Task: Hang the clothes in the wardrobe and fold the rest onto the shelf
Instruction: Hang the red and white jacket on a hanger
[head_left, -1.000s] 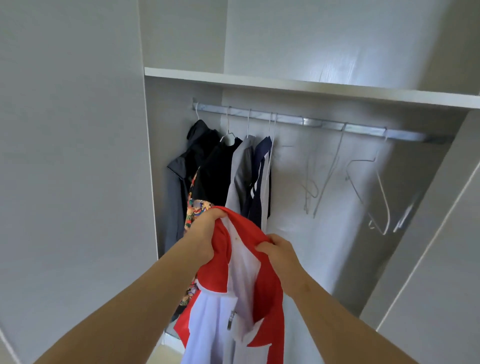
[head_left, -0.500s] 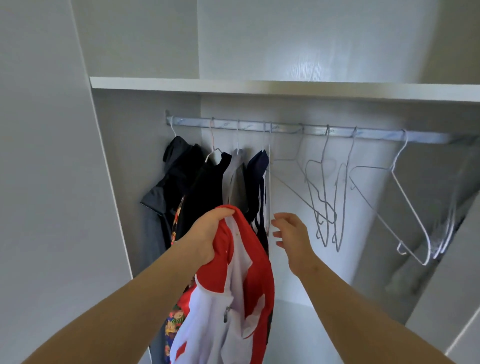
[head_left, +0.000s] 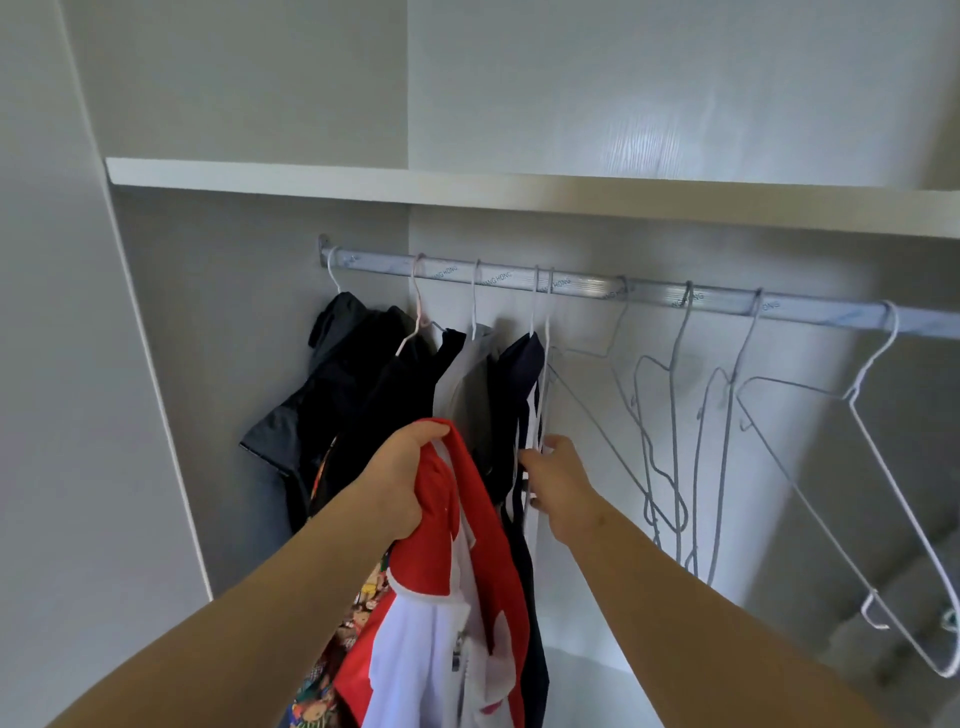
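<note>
A red-and-white jacket (head_left: 457, 587) hangs bunched in the left hand (head_left: 402, 480), its grip clamped on the collar, before a wardrobe rail (head_left: 649, 293). The right hand (head_left: 558, 480) reaches a white hanger (head_left: 540, 395) beside the dark clothes (head_left: 384, 384); whether its grip has closed cannot be told.

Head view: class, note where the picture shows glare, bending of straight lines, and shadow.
Head view: glare sheens the back panel above the shelf; the rail and shelf edge tilt from the wide lens; the empty hangers throw soft shadows on the wall.
</note>
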